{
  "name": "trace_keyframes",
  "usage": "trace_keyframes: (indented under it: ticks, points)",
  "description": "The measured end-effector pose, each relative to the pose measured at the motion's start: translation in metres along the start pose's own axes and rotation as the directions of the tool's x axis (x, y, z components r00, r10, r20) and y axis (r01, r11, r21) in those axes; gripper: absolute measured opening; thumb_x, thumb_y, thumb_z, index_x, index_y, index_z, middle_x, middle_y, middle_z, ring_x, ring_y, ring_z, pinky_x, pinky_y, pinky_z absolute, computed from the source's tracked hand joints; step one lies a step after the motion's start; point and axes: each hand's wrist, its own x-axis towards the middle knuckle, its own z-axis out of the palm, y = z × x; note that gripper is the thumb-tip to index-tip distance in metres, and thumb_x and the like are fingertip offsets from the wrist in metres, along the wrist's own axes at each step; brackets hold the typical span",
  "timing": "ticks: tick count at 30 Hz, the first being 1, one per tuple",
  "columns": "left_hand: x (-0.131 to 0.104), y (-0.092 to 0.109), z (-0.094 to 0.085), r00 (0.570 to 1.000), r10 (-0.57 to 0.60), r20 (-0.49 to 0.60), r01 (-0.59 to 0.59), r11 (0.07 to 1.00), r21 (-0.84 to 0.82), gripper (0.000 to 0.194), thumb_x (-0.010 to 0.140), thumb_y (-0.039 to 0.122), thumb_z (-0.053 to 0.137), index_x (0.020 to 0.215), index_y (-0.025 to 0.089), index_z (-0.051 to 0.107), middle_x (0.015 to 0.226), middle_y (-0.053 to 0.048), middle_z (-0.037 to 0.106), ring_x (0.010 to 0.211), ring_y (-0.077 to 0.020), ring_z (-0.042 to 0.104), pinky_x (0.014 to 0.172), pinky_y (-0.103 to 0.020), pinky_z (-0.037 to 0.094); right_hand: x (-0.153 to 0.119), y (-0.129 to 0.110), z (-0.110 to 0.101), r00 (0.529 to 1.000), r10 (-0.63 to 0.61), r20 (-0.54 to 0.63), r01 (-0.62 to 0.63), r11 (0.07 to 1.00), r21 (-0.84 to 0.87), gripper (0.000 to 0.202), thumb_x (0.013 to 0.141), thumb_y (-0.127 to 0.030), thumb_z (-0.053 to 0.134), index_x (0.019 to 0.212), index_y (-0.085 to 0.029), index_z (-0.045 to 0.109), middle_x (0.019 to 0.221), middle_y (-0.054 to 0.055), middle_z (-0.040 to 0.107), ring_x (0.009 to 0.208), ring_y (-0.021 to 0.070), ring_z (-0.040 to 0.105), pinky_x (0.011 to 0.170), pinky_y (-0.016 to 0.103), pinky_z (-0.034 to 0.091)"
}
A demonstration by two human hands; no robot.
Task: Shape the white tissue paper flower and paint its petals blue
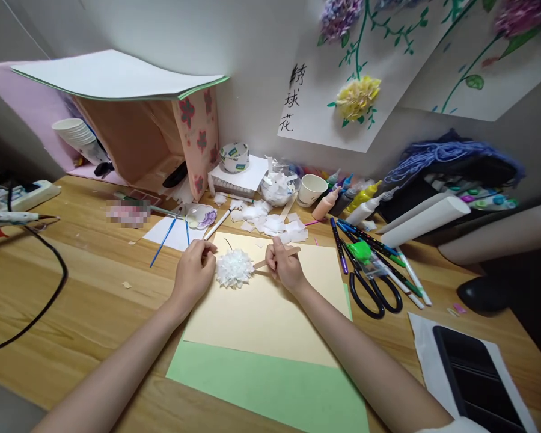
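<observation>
White flower [235, 268] sits on the cream sheet [270, 328], toward ten o'clock. Looks largely built up; loose paper squares [275, 225] lie unattached at its one o'clock. Left hand [195, 273], half curled, is at its nine o'clock; grip unclear. Right hand [287, 269] pinches a wooden stick [294, 251], tip at its three o'clock.
</observation>
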Motion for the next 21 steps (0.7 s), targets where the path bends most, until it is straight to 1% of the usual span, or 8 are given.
trace_keyframes:
  ticks: [4, 6, 8, 10, 12, 14, 19, 21]
  points:
    - [-0.001, 0.002, -0.001, 0.999, 0.012, 0.034, -0.012, 1.000, 0.004, 0.013, 0.085, 0.019, 0.044, 0.087, 0.020, 0.057, 0.091, -0.004, 0.059, 0.082, -0.0181, 0.056, 0.074, -0.031, 0.044, -0.003, -0.001, 0.000, 0.999, -0.003, 0.035, 0.005, 0.999, -0.048, 0.064, 0.090, -0.061, 0.035, 0.041, -0.020, 0.040, 0.034, -0.005, 0.034, 0.030, 0.0056, 0.033, 0.037, 0.022, 0.025]
    - [-0.002, 0.004, -0.002, 0.997, 0.032, 0.073, -0.032, 0.999, 0.000, 0.013, 0.085, 0.019, 0.044, 0.089, 0.020, 0.057, 0.091, -0.004, 0.059, 0.083, -0.0181, 0.056, 0.075, -0.031, 0.044, -0.003, -0.001, 0.000, 0.999, 0.007, 0.041, -0.005, 0.998, -0.055, 0.064, 0.090, -0.060, 0.036, 0.040, -0.020, 0.039, 0.034, -0.005, 0.034, 0.031, 0.0058, 0.035, 0.037, 0.022, 0.026]
    - [-0.002, 0.006, -0.002, 0.992, 0.053, 0.110, -0.053, 0.999, -0.001, 0.014, 0.086, 0.019, 0.044, 0.091, 0.020, 0.057, 0.092, -0.004, 0.059, 0.084, -0.0185, 0.056, 0.076, -0.031, 0.045, -0.003, -0.002, -0.001, 0.999, 0.027, 0.033, -0.026, 0.999, -0.023, 0.063, 0.088, -0.061, 0.039, 0.040, -0.020, 0.039, 0.034, -0.005, 0.034, 0.030, 0.0058, 0.035, 0.035, 0.023, 0.024]
    - [-0.002, 0.006, -0.003, 0.989, 0.070, 0.127, -0.071, 0.998, 0.001, 0.015, 0.087, 0.019, 0.043, 0.092, 0.020, 0.057, 0.093, -0.004, 0.059, 0.086, -0.0189, 0.056, 0.078, -0.032, 0.045, -0.001, -0.003, -0.001, 0.998, 0.056, -0.024, -0.054, 0.997, 0.055, 0.064, 0.086, -0.064, 0.039, 0.038, -0.021, 0.037, 0.032, -0.005, 0.031, 0.027, 0.0055, 0.031, 0.032, 0.023, 0.019]
    - [-0.001, 0.006, -0.003, 0.990, 0.079, 0.120, -0.079, 0.997, -0.003, 0.016, 0.088, 0.019, 0.041, 0.092, 0.020, 0.057, 0.093, -0.004, 0.059, 0.088, -0.0190, 0.056, 0.079, -0.032, 0.044, 0.001, -0.006, -0.002, 0.989, 0.088, -0.116, -0.070, 0.987, 0.146, 0.065, 0.083, -0.068, 0.037, 0.037, -0.022, 0.033, 0.031, -0.006, 0.025, 0.025, 0.0050, 0.025, 0.030, 0.024, 0.012]
    - [-0.001, 0.005, -0.003, 0.991, 0.078, 0.107, -0.077, 0.997, -0.011, 0.018, 0.089, 0.018, 0.039, 0.090, 0.020, 0.057, 0.093, -0.004, 0.060, 0.089, -0.0190, 0.056, 0.081, -0.032, 0.044, 0.003, -0.009, -0.003, 0.979, 0.107, -0.174, -0.071, 0.977, 0.201, 0.065, 0.081, -0.070, 0.036, 0.036, -0.023, 0.030, 0.031, -0.007, 0.022, 0.024, 0.0045, 0.022, 0.029, 0.024, 0.009]
    - [-0.002, 0.004, -0.001, 0.997, 0.034, 0.071, -0.031, 0.999, -0.040, 0.021, 0.089, 0.017, 0.037, 0.089, 0.020, 0.058, 0.093, -0.004, 0.062, 0.092, -0.0184, 0.058, 0.085, -0.032, 0.044, 0.002, -0.010, -0.005, 0.981, 0.107, -0.160, -0.074, 0.977, 0.200, 0.064, 0.081, -0.067, 0.039, 0.036, -0.023, 0.031, 0.032, -0.006, 0.023, 0.024, 0.0046, 0.024, 0.029, 0.024, 0.009]
    - [-0.003, 0.002, 0.000, 0.999, -0.011, 0.052, 0.014, 0.997, -0.072, 0.022, 0.090, 0.018, 0.037, 0.089, 0.019, 0.059, 0.094, -0.004, 0.063, 0.092, -0.0179, 0.058, 0.085, -0.031, 0.045, 0.003, -0.007, -0.007, 0.977, 0.092, -0.195, -0.051, 0.977, 0.207, 0.064, 0.083, -0.065, 0.039, 0.037, -0.022, 0.031, 0.033, -0.006, 0.023, 0.025, 0.0045, 0.024, 0.030, 0.023, 0.010]
